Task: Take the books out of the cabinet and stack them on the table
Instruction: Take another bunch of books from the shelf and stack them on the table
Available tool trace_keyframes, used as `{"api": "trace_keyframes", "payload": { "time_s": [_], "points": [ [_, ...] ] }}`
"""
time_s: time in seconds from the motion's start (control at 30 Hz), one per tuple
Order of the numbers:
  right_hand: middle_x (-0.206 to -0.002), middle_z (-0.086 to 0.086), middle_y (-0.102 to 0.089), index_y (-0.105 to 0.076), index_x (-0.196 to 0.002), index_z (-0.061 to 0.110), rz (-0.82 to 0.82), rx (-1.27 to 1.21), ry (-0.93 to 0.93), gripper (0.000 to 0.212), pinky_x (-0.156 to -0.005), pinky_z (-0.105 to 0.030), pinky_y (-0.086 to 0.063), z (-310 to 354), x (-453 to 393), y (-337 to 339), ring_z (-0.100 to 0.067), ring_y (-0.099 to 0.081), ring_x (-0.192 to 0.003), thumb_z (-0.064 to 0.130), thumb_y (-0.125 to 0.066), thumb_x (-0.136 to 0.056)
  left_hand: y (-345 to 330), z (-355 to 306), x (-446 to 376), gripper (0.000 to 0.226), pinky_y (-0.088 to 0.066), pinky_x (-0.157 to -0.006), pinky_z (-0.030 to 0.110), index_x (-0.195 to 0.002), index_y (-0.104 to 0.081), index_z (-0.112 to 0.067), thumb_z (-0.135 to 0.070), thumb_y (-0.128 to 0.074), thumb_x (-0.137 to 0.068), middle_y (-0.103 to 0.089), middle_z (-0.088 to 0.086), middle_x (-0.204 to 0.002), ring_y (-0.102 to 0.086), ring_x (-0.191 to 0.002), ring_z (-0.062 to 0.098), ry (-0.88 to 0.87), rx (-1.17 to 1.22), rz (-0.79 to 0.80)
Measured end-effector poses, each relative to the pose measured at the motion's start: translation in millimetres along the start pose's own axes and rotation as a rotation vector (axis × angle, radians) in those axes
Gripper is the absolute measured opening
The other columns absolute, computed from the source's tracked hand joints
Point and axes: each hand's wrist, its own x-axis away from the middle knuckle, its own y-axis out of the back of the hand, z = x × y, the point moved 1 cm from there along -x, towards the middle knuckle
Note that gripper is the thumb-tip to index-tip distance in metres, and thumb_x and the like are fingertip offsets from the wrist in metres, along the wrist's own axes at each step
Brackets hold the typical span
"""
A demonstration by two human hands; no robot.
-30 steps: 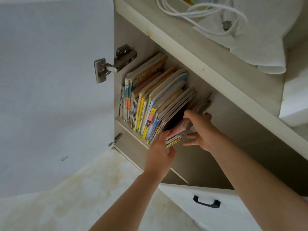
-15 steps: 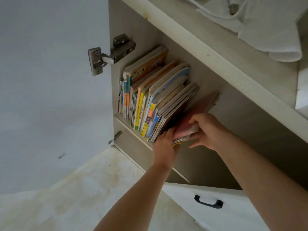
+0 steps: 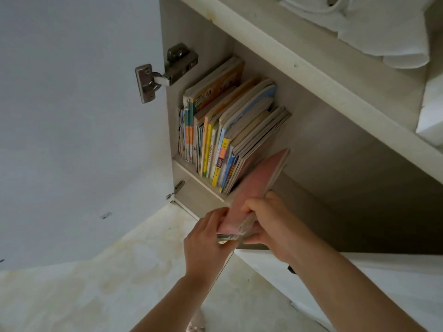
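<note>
Several thin colourful books (image 3: 223, 135) stand in a leaning row on the left of the cabinet shelf (image 3: 199, 180). A small bundle of books with a pink cover (image 3: 259, 183) on top is drawn halfway out past the shelf's front edge. My right hand (image 3: 268, 221) grips the bundle's near end from the right, thumb on the pink cover. My left hand (image 3: 206, 240) holds the same end from the left and underneath. The bundle's lower books are mostly hidden by my hands.
The open white cabinet door (image 3: 72, 116) with its metal hinge (image 3: 165, 70) stands at left. Above is the table top (image 3: 311, 51) with a white cloth (image 3: 374, 32) on it. A white drawer front (image 3: 383, 283) sits below right, over a pale stained floor (image 3: 96, 295).
The pink-covered bundle has slid out of the row toward me and down, with both hands on it. The view has tilted so less of the table top shows.
</note>
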Motion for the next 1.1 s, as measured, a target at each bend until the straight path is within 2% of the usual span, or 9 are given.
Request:
{"api": "trace_keyframes", "payload": {
  "time_s": [0.13,0.37,0.43,0.53,0.67,0.77,0.83,0.97,1.1],
  "points": [
    [-0.103,-0.016,-0.064,-0.049,-0.106,0.013,-0.032,-0.070,-0.003,0.025,-0.078,-0.054,-0.058,0.5,-6.8,-3.4,-0.034,-0.067,-0.093,0.006,-0.056,-0.083,-7.1,2.5,-6.7,0.056,-0.053,-0.055,0.025,-0.111,-0.058,-0.034,-0.044,-0.085,-0.063,-0.071,-0.018,-0.097,-0.066,-0.078,0.006,-0.038,0.027,-0.019],
    [-0.108,-0.017,-0.064,-0.043,-0.123,0.010,-0.055,-0.102,-0.031,0.047,-0.073,-0.055,-0.059,3.3,-15.7,-5.2,-0.031,-0.067,-0.093,0.011,-0.063,-0.081,-15.8,7.5,-19.4,0.053,-0.054,-0.063,0.026,-0.117,-0.054,-0.038,-0.042,-0.078,-0.070,-0.071,-0.015,-0.101,-0.066,-0.085,0.010,-0.056,0.073,-0.011],
    [-0.109,-0.012,-0.065,-0.046,-0.125,0.017,-0.029,-0.147,-0.053,0.050,-0.074,-0.054,-0.059,4.8,-16.5,-3.6,-0.029,-0.067,-0.097,0.030,-0.069,-0.082,-14.1,8.1,-26.5,0.051,-0.053,-0.063,0.025,-0.118,-0.052,-0.040,-0.042,-0.074,-0.072,-0.071,-0.014,-0.100,-0.066,-0.083,0.010,-0.046,0.087,0.018],
    [-0.115,-0.006,-0.064,-0.045,-0.125,0.031,0.022,-0.143,-0.093,0.053,-0.085,-0.053,-0.055,10.2,-19.4,8.2,-0.028,-0.064,-0.104,0.065,-0.048,-0.085,-8.5,11.2,-34.7,0.050,-0.052,-0.064,0.025,-0.117,-0.057,-0.040,-0.037,-0.068,-0.069,-0.073,-0.011,-0.097,-0.067,-0.080,0.012,-0.012,0.174,0.037],
    [-0.104,-0.009,-0.071,-0.046,-0.132,0.019,-0.145,-0.072,-0.066,0.033,-0.084,-0.045,-0.056,8.2,-35.6,40.5,-0.024,-0.068,-0.097,0.024,-0.046,-0.099,2.4,28.2,-40.2,0.045,-0.052,-0.068,0.013,-0.114,-0.061,-0.036,-0.023,-0.076,-0.073,-0.067,-0.021,-0.093,-0.064,-0.078,-0.007,0.057,0.309,0.105],
    [-0.115,-0.012,-0.065,-0.036,-0.136,0.028,-0.210,0.116,0.005,0.057,-0.078,-0.036,-0.058,1.4,-50.4,52.0,-0.025,-0.065,-0.098,-0.001,-0.055,-0.091,6.7,45.5,-40.4,0.049,-0.049,-0.076,0.006,-0.115,-0.061,-0.033,-0.008,-0.078,-0.077,-0.067,-0.033,-0.094,-0.063,-0.093,-0.010,0.076,0.416,0.172],
    [-0.119,-0.003,-0.056,-0.026,-0.142,0.032,-0.140,0.313,0.107,0.069,-0.069,-0.020,-0.052,-0.5,-59.2,46.5,-0.017,-0.059,-0.095,0.000,-0.058,-0.090,9.5,52.6,-39.9,0.046,-0.053,-0.081,0.015,-0.118,-0.064,-0.028,-0.008,-0.077,-0.079,-0.068,-0.029,-0.103,-0.065,-0.098,-0.002,0.086,0.457,0.184],
    [-0.129,-0.006,-0.054,-0.039,-0.139,0.015,-0.073,0.637,0.304,0.075,-0.090,-0.016,-0.041,-5.0,-76.4,40.6,-0.019,-0.056,-0.116,0.004,-0.077,-0.075,13.8,63.6,-38.0,0.046,-0.052,-0.082,0.014,-0.113,-0.063,-0.028,-0.008,-0.079,-0.075,-0.070,-0.019,-0.103,-0.064,-0.098,-0.004,0.110,0.495,0.184],
    [-0.103,0.010,-0.061,-0.050,-0.124,0.017,0.147,0.546,0.282,0.063,-0.066,0.000,-0.045,-9.8,-87.4,43.2,0.017,-0.059,-0.082,-0.010,-0.075,-0.072,21.5,72.2,-35.1,0.052,-0.045,-0.088,0.008,-0.119,-0.061,-0.023,-0.023,-0.083,-0.072,-0.065,-0.009,-0.113,-0.059,-0.108,0.000,0.075,0.463,0.158]
  ]
}}
